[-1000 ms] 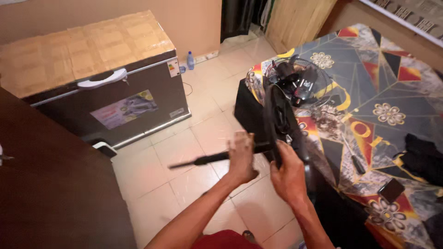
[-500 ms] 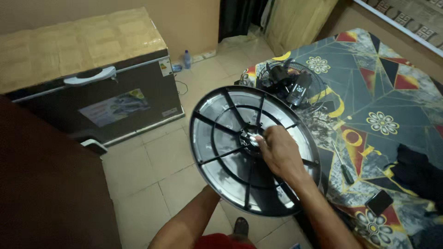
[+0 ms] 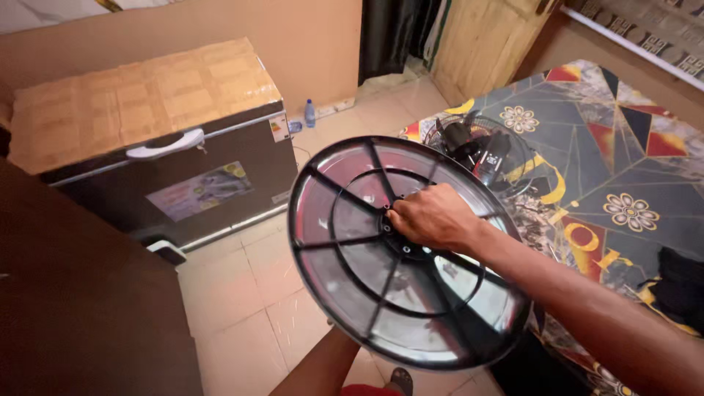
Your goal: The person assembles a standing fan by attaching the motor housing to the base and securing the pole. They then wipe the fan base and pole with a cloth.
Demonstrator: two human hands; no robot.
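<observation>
Clenched at the hub, the right hand [image 3: 434,217] holds the round fan guard [image 3: 400,249] up, tilted over the tiled floor [image 3: 235,293]. Only the left forearm shows at the guard's 6 o'clock, so I cannot tell that grip. More fan parts [image 3: 477,147] lie on the patterned bed [image 3: 623,169] at 1 o'clock, a chest freezer [image 3: 158,158] at 10 o'clock.

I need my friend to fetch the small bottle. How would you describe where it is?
Find the big chest freezer against the tan wall. Past its right end, on the tiled floor by the wall, stands a small clear bottle; its blue cap marks it out.
</observation>
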